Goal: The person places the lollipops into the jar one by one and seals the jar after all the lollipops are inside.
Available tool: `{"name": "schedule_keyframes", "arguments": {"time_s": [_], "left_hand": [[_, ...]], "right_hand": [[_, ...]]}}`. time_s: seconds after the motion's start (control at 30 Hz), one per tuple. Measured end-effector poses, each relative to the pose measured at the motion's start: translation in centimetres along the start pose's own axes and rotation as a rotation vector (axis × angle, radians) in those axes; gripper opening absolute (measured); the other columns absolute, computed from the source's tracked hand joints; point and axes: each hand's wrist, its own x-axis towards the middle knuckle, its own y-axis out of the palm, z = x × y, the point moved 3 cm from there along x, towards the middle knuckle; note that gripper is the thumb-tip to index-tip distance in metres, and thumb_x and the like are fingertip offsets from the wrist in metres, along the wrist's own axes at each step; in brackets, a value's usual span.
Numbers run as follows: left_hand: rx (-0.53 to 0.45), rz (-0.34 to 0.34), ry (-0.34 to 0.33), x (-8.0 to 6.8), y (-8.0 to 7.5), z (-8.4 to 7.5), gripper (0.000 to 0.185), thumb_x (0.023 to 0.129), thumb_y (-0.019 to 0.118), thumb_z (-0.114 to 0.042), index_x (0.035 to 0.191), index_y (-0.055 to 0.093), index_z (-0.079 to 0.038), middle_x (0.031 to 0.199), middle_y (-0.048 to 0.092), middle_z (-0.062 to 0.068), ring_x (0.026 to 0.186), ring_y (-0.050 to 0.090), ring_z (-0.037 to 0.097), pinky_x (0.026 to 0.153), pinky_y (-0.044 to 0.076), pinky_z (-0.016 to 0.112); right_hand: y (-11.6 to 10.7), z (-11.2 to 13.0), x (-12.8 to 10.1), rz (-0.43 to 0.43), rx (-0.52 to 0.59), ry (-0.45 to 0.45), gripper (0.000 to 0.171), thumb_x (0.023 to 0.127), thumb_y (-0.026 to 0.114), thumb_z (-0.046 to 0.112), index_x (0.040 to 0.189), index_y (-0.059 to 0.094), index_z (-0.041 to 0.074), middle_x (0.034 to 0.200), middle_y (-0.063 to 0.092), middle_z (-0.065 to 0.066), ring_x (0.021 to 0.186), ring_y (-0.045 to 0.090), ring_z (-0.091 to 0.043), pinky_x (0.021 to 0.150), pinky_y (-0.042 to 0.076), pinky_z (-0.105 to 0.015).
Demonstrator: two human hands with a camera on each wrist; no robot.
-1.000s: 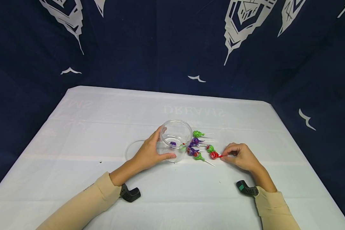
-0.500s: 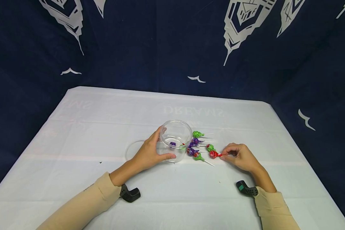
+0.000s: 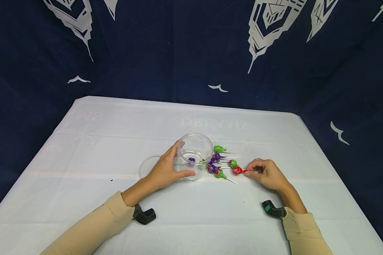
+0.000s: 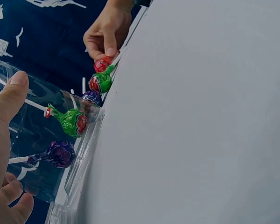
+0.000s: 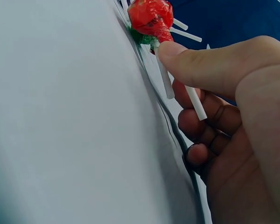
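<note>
A clear plastic jar [image 3: 195, 148] stands on the white table, its open top facing up. My left hand [image 3: 166, 170] grips it from the left side, thumb in front and fingers behind. Inside lie a purple lollipop [image 4: 61, 154] and a green one [image 4: 73, 122]; a bit of red also shows through the wall. To the right of the jar, my right hand [image 3: 268, 174] pinches a red lollipop [image 3: 237, 170] just below its wrapped head, between thumb and forefinger. The stick's end comes out below the thumb in the right wrist view. A green-wrapped lollipop [image 3: 232, 163] lies close behind the red one.
Several more lollipops lie close against the jar's right side, among them a green one [image 3: 219, 148], a purple one [image 3: 213, 168] and a red-and-green one [image 3: 221, 173]. A clear round lid [image 3: 144, 163] lies left of the jar, partly behind my left hand. Dark blue cloth [image 3: 146, 53] hangs beyond the table.
The red lollipop's head has shifted very slightly away from me, still in my right hand's pinch. Both hands and the jar keep their places.
</note>
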Motion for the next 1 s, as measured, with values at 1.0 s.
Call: {"name": "schedule_keyframes", "arguments": {"time_s": [1.0], "left_hand": [[0.004, -0.006, 0.018, -0.1, 0.0, 0.1, 0.110, 0.072, 0.088, -0.040, 0.156, 0.023, -0.010, 0.148, 0.045, 0.013, 0.118, 0.056, 0.030, 0.101, 0.045, 0.048]], "right_hand": [[0.2, -2.9, 0.1, -0.063, 0.011, 0.008, 0.012, 0.083, 0.077, -0.002, 0.080, 0.069, 0.007, 0.075, 0.061, 0.002, 0.067, 0.050, -0.009, 0.056, 0.041, -0.021]]}}
